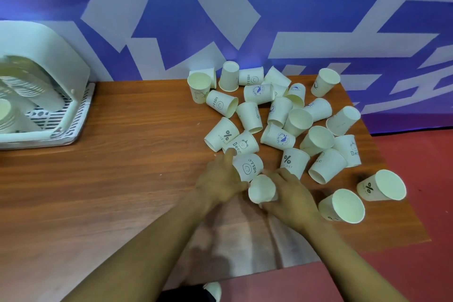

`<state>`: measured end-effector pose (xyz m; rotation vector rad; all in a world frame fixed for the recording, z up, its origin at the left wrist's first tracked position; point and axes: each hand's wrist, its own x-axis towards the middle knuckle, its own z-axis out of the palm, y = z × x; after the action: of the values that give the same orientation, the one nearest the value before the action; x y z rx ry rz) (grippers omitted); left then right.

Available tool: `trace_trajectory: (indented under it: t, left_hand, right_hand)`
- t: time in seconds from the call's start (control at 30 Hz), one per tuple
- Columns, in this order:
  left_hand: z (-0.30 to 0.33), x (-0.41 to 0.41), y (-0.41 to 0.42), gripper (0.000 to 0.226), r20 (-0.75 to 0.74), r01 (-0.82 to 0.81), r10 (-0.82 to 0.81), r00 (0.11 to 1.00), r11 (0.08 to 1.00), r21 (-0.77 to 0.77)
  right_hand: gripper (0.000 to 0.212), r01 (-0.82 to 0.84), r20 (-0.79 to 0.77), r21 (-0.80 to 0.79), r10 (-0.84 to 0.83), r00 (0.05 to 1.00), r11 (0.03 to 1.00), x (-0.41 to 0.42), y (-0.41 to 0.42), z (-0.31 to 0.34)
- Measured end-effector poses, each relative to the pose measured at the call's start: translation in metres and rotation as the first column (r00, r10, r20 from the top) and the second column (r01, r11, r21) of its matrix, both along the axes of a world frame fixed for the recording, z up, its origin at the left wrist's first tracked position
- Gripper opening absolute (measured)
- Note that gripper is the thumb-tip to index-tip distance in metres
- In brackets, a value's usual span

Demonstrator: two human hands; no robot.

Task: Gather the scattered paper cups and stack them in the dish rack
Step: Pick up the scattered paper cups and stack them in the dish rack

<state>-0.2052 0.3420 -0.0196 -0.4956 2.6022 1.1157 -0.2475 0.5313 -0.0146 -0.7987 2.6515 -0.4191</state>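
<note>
Several white paper cups [279, 110] lie scattered on the right half of a wooden table [122, 179], most on their sides. My left hand [220, 179] grips a cup printed HELLO [248, 167] at the near edge of the pile. My right hand [291, 193] holds a plain cup [261, 189] lying with its base toward me, just below the HELLO cup. The two held cups touch. A white dish rack [73, 120] stands at the far left with stacks of cups [27, 95] lying inside it.
A blue and white patterned wall [220, 19] runs behind the table. The table's right edge drops to a red floor [416, 265]. Two cups [348, 206] lie close to that edge. One cup [214, 290] sits below the table's front edge near my body.
</note>
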Motion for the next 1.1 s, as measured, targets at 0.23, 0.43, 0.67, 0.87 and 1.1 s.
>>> trace_trajectory:
  t: [0.23, 0.43, 0.67, 0.87, 1.1]
  left_hand:
    - [0.044, 0.047, -0.064, 0.06, -0.166, -0.143, 0.142, 0.976, 0.99, 0.006]
    - [0.075, 0.086, -0.115, 0.081, -0.181, -0.162, 0.165, 0.97, 0.986, 0.031]
    - [0.113, 0.138, -0.21, 0.064, -0.3, -0.183, 0.166, 0.939, 0.983, -0.031]
    - [0.137, 0.178, -0.315, 0.046, -0.357, -0.227, 0.169, 0.919, 0.966, -0.126]
    - [0.115, 0.231, -0.415, 0.072, -0.264, -0.249, 0.204, 0.943, 0.956, -0.153]
  right_hand:
    - [0.079, -0.032, 0.018, -0.069, 0.033, 0.999, 0.997, 0.003, -0.052, 0.027]
    - [0.075, -0.026, 0.009, -0.134, 0.027, 1.0, 0.991, 0.02, -0.096, 0.055]
    - [0.076, -0.016, -0.025, -0.194, 0.011, 1.0, 0.981, 0.056, -0.183, 0.092]
    - [0.079, -0.061, -0.059, -0.223, 0.049, 0.997, 0.973, 0.099, -0.287, 0.106]
    - [0.075, -0.052, -0.043, -0.199, 0.044, 0.998, 0.979, 0.147, -0.386, 0.099]
